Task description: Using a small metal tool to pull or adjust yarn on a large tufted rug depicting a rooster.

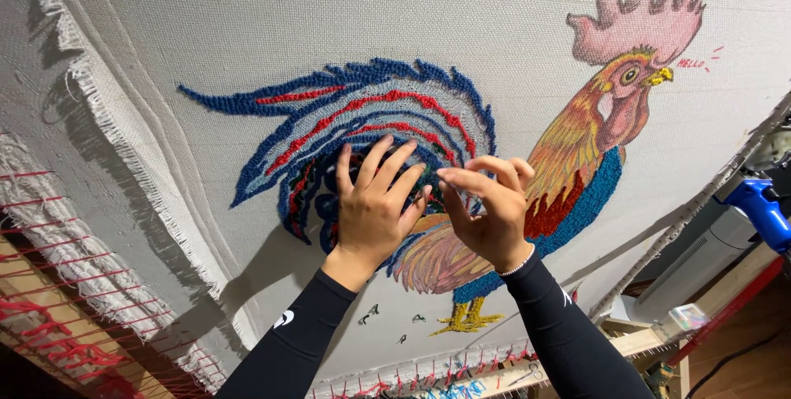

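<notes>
A: Left hand (372, 205)?
B: Fingers spread flat, pressed on the tufted rooster (428, 168) at its dark tail yarn; nothing grasped.
A: Right hand (493, 210)?
B: Just beside the left; thumb and forefinger pinched together at the yarn by the tail's inner edge; whether a strand is caught, I cannot tell.
A: Surroundings?
B: Rooster lies mid-cloth on a stretched backing fabric (247, 20); wooden frame (49, 300) at the fabric's edges; blue tool (762, 210) far right.

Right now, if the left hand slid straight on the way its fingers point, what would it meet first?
The left hand already lies on the rooster's tufted tail; going on, it would cross the red and blue yarn arcs, then bare cloth.
</notes>
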